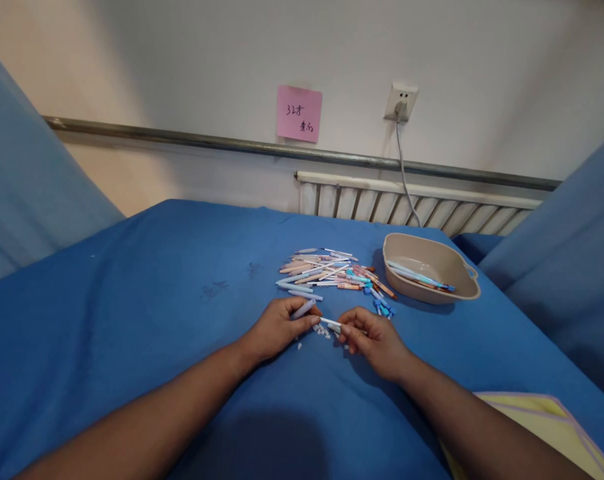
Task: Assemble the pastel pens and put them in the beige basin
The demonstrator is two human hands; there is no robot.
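Note:
My left hand (288, 321) is closed around a pale purple pen barrel (305, 309), which sticks up past the thumb. A thin white pen refill (331, 322) spans the gap between my two hands. Its right end is pinched in the fingers of my right hand (369, 335), and its left end meets my left thumb and fingertips. Small whitish pieces (323, 331) lie on the cloth just under the refill. Beyond my hands spreads a pile of pen parts (307, 267), with beige and pale blue barrels, white refills and brown ones. Blue clip pieces (383, 308) lie at its right.
A beige plastic basin (469, 288) with a few pens in it stands right of the pile. Blue cloth (132, 320) covers the table. A yellow folded item (527, 420) lies at the lower right. Behind are a radiator (357, 200), a rail (207, 140) and a plugged-in cord (405, 167).

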